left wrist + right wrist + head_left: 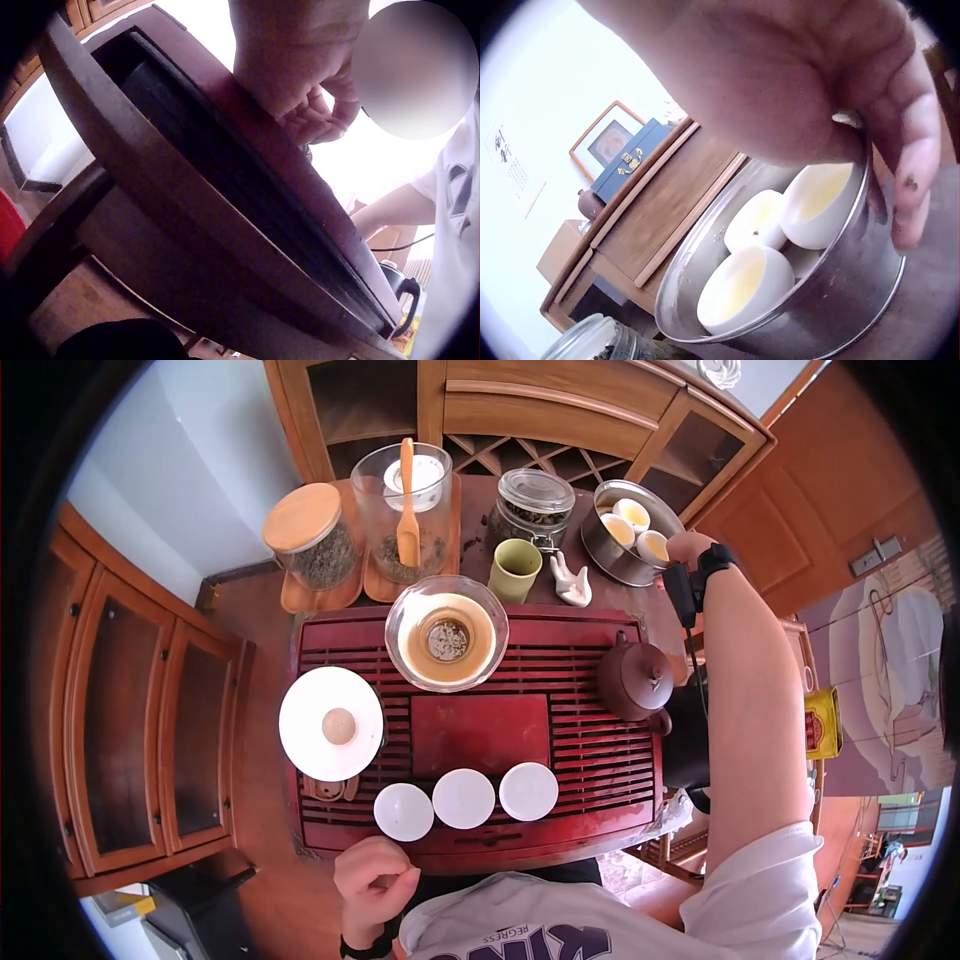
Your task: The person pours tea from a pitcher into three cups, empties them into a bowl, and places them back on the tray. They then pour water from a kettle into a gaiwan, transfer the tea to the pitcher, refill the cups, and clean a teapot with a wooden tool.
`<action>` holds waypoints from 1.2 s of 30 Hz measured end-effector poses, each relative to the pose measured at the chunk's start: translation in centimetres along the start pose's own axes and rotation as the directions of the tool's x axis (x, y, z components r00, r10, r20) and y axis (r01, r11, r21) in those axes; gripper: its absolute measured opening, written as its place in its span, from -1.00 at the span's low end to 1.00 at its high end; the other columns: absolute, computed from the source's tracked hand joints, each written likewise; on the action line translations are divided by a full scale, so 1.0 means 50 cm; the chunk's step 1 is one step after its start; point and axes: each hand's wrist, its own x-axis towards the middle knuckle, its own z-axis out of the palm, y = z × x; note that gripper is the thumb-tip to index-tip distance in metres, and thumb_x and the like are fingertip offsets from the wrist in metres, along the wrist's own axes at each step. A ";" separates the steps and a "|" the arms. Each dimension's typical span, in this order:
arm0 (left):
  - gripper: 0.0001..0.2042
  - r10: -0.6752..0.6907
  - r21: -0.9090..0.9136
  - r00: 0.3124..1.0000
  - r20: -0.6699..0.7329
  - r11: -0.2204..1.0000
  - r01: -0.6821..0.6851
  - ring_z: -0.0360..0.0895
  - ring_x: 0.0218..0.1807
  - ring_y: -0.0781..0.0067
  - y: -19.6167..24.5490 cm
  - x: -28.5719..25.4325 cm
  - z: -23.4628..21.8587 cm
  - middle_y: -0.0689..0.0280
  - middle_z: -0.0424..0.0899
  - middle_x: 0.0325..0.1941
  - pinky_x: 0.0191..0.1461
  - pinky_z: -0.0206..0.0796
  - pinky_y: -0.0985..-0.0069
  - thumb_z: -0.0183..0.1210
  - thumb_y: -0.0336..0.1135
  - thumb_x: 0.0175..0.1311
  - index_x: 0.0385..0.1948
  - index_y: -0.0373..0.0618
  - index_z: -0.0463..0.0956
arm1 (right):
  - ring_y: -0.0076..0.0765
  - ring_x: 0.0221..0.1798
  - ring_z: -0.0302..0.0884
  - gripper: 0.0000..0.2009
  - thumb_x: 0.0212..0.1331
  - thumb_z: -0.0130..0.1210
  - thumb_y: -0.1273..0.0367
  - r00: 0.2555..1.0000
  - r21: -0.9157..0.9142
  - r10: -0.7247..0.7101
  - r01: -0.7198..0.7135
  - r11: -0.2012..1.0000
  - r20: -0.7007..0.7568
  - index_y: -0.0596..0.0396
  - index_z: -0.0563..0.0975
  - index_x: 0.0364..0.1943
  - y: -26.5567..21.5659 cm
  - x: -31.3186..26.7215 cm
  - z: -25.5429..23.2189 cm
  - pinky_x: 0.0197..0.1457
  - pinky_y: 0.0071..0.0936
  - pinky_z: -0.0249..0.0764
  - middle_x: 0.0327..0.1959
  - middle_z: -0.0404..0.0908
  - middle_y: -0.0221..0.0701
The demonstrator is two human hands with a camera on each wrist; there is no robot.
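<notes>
At the back right, my right hand [690,550] grips the rim of a round steel pot [605,550]. In the right wrist view, fingers [915,161] of this hand reach down outside the pot's wall, while the thumb is largely hidden. Inside the pot lie three white cups, one being the front cup [746,289], with pale yellow showing within them. My left hand [375,880] is idle at the front edge of the tea tray [480,735], fingers loosely curled and holding nothing. Just beyond it stand white cups [403,812] in a row of three.
On the tray are a white lid [331,724], a glass bowl [447,633] with brown liquid and a brown teapot [636,678]. Behind it stand tea jars [315,540], a glass canister [403,510] with a wooden scoop, a green cup [515,570] and a white hand figurine [571,580].
</notes>
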 end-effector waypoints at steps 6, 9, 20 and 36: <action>-0.84 -0.014 0.048 1.000 0.010 0.999 0.013 0.45 -0.58 0.41 0.006 0.001 0.002 0.31 0.55 -0.62 -0.45 0.25 0.52 0.34 -0.57 -0.04 -0.55 -0.16 0.50 | -0.42 -0.23 0.68 -0.82 0.02 0.32 0.48 0.957 -0.478 -0.273 0.286 0.831 0.099 0.16 0.69 -0.25 0.013 -0.002 -0.004 -0.18 -0.38 0.56 -0.34 0.70 -0.28; -0.84 -0.007 0.035 1.000 -0.012 0.999 0.007 0.46 -0.58 0.39 0.006 0.002 0.005 0.31 0.54 -0.62 -0.46 0.25 0.52 0.34 -0.58 -0.04 -0.55 -0.17 0.50 | -0.46 -0.29 0.65 -0.81 0.00 0.34 0.52 0.924 -0.350 -0.349 0.383 0.855 0.159 0.21 0.68 -0.26 0.117 0.169 0.019 -0.19 -0.42 0.54 -0.30 0.71 -0.33; -0.83 0.029 0.059 1.000 -0.009 0.998 -0.028 0.44 -0.57 0.36 0.005 0.005 0.008 0.28 0.53 -0.62 -0.46 0.22 0.50 0.32 -0.61 -0.03 -0.56 -0.18 0.48 | -0.19 -0.38 0.71 -0.80 0.21 -0.03 0.66 1.000 0.444 -0.002 0.009 0.896 -0.016 0.33 0.54 -0.11 0.160 0.177 0.008 -0.47 -0.38 0.60 -0.31 0.64 -0.13; -0.83 0.070 0.061 0.997 -0.044 0.996 -0.068 0.37 -0.52 0.60 -0.002 0.003 0.021 0.34 0.51 -0.55 -0.45 0.11 0.63 0.26 -0.66 0.13 -0.55 -0.26 0.44 | -0.55 -0.57 0.64 -0.68 0.18 -0.08 0.51 0.912 0.488 -0.257 0.390 0.781 -0.318 0.18 0.50 0.03 -0.003 -0.501 -0.166 -0.69 -0.72 0.38 -0.45 0.63 -0.40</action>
